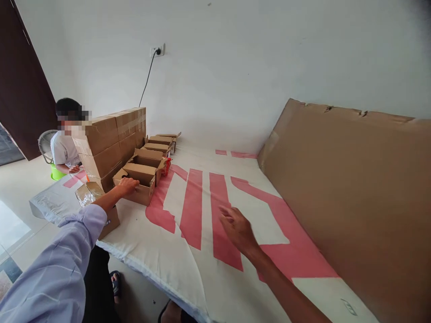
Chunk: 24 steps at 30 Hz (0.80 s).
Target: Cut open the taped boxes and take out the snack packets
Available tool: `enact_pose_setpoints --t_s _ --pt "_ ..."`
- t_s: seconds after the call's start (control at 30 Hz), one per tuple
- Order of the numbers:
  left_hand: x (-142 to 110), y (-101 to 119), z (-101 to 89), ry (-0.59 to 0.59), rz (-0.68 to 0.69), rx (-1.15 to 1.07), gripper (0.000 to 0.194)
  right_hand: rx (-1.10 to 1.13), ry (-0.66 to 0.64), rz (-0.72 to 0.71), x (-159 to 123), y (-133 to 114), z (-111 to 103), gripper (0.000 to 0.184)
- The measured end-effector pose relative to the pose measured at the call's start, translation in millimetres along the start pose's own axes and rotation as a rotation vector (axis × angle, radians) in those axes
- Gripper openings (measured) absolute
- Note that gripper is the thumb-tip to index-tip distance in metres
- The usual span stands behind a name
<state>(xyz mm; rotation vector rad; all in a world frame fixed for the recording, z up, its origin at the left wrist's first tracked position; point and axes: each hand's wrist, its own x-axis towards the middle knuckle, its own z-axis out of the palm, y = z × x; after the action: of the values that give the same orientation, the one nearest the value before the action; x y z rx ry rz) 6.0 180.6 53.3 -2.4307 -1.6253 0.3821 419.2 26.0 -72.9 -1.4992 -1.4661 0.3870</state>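
My left hand (128, 186) reaches forward and is closed over the near edge of an open cardboard box (143, 194), with its fingers at the rim. The box stands on a cloth-covered table (161, 264) patterned in white and red. My right hand (235, 228) hovers over the cloth or rests lightly on it; I cannot tell which. Its fingers are apart and slightly bent, with nothing in them. Beside my left forearm is another cardboard box (109, 223) with flaps raised, partly hidden by my sleeve.
A row of open boxes (158, 146) runs back toward the wall beside stacked, taped cartons (104, 134). Red packaging (166, 166) hangs at one box. A large cardboard sheet (350, 188) leans on the right. Beyond the stack sits another person (65, 146) near a fan (46, 146).
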Motion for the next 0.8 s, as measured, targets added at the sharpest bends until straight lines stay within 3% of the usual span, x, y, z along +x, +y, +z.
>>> enact_pose_setpoints --t_s 0.1,0.17,0.3,0.4,0.5,0.57,0.63,0.7,0.8 --pt "-3.2 1.1 0.0 0.007 0.002 0.006 0.029 -0.23 0.019 0.107 -59.8 39.5 -51.8 0.054" --pt "-8.3 1.4 -1.0 0.015 0.008 0.006 0.032 -0.362 0.003 0.137 -97.2 62.0 -75.6 0.053" --pt "-26.4 -7.3 -10.1 0.038 0.02 0.003 0.053 -0.535 -0.076 0.182 -151.9 85.9 -99.5 0.053" --pt "-45.7 -21.0 -23.4 0.06 0.009 0.015 0.055 -0.637 -0.064 0.189 -168.0 88.6 -104.2 0.06" --pt "-67.9 -17.5 -31.5 0.104 -0.017 0.009 0.038 -0.716 0.027 0.148 -165.2 80.1 -95.3 0.066" --pt "-85.4 6.2 -25.3 0.149 -0.005 -0.056 0.026 -0.698 0.097 0.04 -156.8 67.4 -76.3 0.065" --pt "-106.8 45.0 -6.5 0.135 0.104 -0.141 0.028 -0.597 0.067 -0.111 -146.9 51.6 -47.4 0.057" --pt "-131.7 86.5 22.7 0.054 0.228 -0.188 0.042 -0.502 -0.079 -0.202 -138.5 38.7 -16.8 0.049" --pt "-170.2 123.8 70.1 -0.064 0.249 -0.188 0.06 -0.488 -0.214 -0.175 -132.2 36.0 8.3 0.05"
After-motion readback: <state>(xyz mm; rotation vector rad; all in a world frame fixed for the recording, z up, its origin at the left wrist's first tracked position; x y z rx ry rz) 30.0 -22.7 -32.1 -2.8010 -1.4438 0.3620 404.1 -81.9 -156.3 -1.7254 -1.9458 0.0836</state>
